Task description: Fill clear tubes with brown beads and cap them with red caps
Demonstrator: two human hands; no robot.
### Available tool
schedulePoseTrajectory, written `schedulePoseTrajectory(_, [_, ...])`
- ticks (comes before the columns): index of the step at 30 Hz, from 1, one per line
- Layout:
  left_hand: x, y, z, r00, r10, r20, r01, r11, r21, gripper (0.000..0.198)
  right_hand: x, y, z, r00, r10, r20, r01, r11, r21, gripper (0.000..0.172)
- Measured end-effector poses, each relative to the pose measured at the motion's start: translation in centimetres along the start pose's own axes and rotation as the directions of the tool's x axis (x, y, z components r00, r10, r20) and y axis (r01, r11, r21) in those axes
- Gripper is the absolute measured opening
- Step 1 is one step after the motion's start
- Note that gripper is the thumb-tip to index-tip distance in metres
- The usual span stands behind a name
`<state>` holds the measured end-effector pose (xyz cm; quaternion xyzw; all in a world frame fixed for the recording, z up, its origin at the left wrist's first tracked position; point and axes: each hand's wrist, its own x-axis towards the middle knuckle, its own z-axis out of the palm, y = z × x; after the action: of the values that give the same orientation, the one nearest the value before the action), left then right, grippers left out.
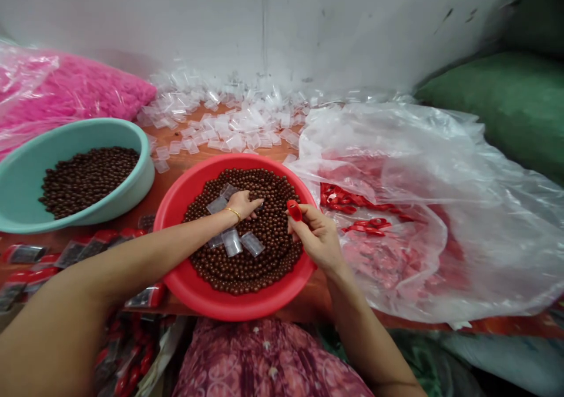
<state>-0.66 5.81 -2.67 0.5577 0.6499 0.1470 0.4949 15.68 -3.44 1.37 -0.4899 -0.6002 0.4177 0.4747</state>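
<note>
Across the tabletop (174,177): a filmy plastic bag (484,168) spreads right, its red contents blurred beneath.
Red basin (238,310): near middle, holding brown beads (242,276).
Right grip (317,235): thumb and finger pinch my red piece (294,210) over the basin's right side; next, I judge, calls for keeping it steady.
Left grip (242,203): reaching among the beads, seemingly to pick; fingertips obscured, so how far open, I cannot tell.
Clear packets (252,244): scattered on the beads, contents unclear.
</note>
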Motion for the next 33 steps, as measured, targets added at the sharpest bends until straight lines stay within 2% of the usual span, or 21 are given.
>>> schedulePoseTrajectory(3, [-0.3, -0.4, 0.0, 0.992, 0.124, -0.035, -0.127, 0.982, -0.137, 0.012, 0.0, 0.1, 0.1, 1.0, 0.02, -0.02, -0.02, 1.0, 0.014, 0.019])
schedulePoseTrajectory(6, [-1.1, 0.1, -0.3, 0.963, 0.255, -0.093, -0.271, 0.907, -0.321, 0.014, 0.0, 0.2, 0.2, 0.999, 0.033, -0.03, -0.032, 0.999, 0.032, 0.019])
schedulePoseTrajectory(9, [-2.5, 0.7, -0.8, 0.932, 0.344, -0.114, -0.361, 0.849, -0.386, 0.019, 0.1, 0.3, 0.3, 0.998, 0.045, -0.045, -0.042, 0.997, 0.066, 0.017])
schedulePoseTrajectory(12, [-4.3, 1.0, -1.4, 0.907, 0.418, -0.052, -0.387, 0.78, -0.492, 0.03, 0.3, 0.6, 0.2, 0.996, 0.048, -0.076, -0.038, 0.992, 0.123, 0.014])
schedulePoseTrajectory(17, [-6.6, 0.9, -1.4, 0.891, 0.449, 0.06, -0.306, 0.694, -0.651, 0.046, 0.5, 0.9, 0.0, 0.996, 0.032, -0.088, -0.014, 0.981, 0.194, 0.027])
schedulePoseTrajectory(20, [-7.2, 0.8, -1.1, 0.874, 0.472, 0.119, -0.269, 0.671, -0.691, 0.044, 0.6, 0.5, 0.2, 0.992, -0.021, -0.121, 0.025, 0.999, 0.029, 0.031])
schedulePoseTrajectory(22, [-7.3, 0.8, -1.0, 0.857, 0.492, 0.15, -0.266, 0.673, -0.69, 0.043, 0.7, 0.2, 0.3, 0.984, -0.136, -0.118, 0.12, 0.984, -0.135, 0.033])
schedulePoseTrajectory(25, [-7.1, 0.7, -1.0, 0.838, 0.525, 0.145, -0.312, 0.681, -0.663, 0.043, 1.1, -0.2, 0.4, 0.946, -0.319, -0.054, 0.286, 0.903, -0.32, 0.033])
schedulePoseTrajectory(28, [-6.9, 0.4, -0.8, 0.823, 0.553, 0.129, -0.374, 0.699, -0.61, 0.036, 1.2, -0.1, 0.6, 0.907, -0.42, 0.027, 0.386, 0.805, -0.451, 0.035])
schedulePoseTrajectory(31, [-7.0, 0.3, -0.3, 0.825, 0.555, 0.104, -0.439, 0.747, -0.499, 0.021, 0.9, -0.1, 1.0, 0.856, -0.508, 0.093, 0.476, 0.707, -0.522, 0.036])
schedulePoseTrajectory(33, [-7.2, 0.4, 0.0, 0.826, 0.557, 0.093, -0.465, 0.764, -0.447, 0.02, 0.6, -0.2, 1.3, 0.823, -0.557, 0.11, 0.524, 0.671, -0.524, 0.039])
